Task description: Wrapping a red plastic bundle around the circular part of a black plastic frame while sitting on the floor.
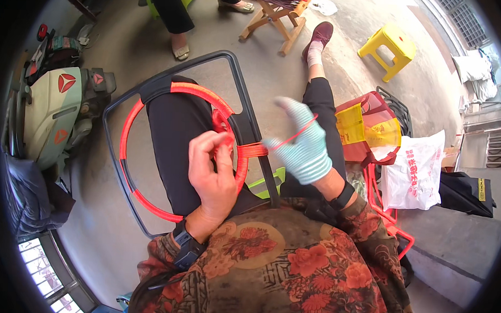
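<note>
A dark metal frame (112,101) with a round ring wrapped in orange-red cord (203,92) rests over my lap. My left hand (214,174), bare, is at the ring's right side. Its thumb and fingers are pinched together on a red bundle, seemingly of cord (221,124). Orange-red cord wrapping (252,150) binds the ring to the frame's right bar. From there a single strand runs to my right hand (303,144), in a pale blue striped glove, and crosses it. The right hand holds this strand just right of the bar, with some fingers stretched out; its exact grip is partly hidden.
A yellow stool (389,48) stands far right. A red-and-yellow bag (367,127) and a white plastic bag (414,172) sit right of my leg. Another person's shoes (181,52) and a wooden folding stand (274,19) are ahead. A pale green machine (56,114) stands left.
</note>
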A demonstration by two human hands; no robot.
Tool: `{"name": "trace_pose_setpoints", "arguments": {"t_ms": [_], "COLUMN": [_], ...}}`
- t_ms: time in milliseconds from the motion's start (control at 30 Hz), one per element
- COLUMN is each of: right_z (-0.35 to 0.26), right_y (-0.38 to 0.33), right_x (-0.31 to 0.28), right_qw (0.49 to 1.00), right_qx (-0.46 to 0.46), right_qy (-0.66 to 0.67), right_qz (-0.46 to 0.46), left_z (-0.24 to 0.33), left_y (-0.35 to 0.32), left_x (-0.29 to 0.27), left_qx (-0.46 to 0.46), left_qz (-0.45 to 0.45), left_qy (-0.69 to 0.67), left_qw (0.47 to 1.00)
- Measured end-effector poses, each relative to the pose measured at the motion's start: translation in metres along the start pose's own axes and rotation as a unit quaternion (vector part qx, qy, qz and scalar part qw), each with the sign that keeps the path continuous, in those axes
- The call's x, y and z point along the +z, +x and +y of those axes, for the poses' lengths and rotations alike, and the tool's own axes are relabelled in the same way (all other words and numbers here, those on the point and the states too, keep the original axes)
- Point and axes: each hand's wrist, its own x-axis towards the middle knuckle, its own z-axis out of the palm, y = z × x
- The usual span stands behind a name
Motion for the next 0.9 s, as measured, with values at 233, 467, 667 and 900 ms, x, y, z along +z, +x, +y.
{"name": "trace_pose_setpoints", "arguments": {"t_ms": [233, 467, 667, 900], "right_z": [-0.019, 0.009, 0.158, 0.153], "right_y": [0.001, -0.008, -0.072, -0.067], "right_x": [0.027, -0.088, -0.204, -0.191], "right_qw": [0.939, 0.981, 0.906, 0.862], "right_qx": [0.110, 0.108, 0.250, 0.393], "right_qy": [0.323, -0.099, -0.310, 0.242], "right_qz": [-0.041, -0.126, 0.139, 0.211], "left_z": [0.013, -0.020, -0.020, -0.008], "left_y": [-0.001, -0.009, -0.007, -0.003], "left_x": [-0.004, -0.004, -0.002, -0.001], "left_qx": [0.049, -0.370, -0.430, -0.456], "left_qz": [-0.018, -0.106, -0.126, -0.109], "left_qy": [-0.007, -0.197, -0.234, -0.297], "left_qw": [0.999, 0.902, 0.863, 0.832]}}
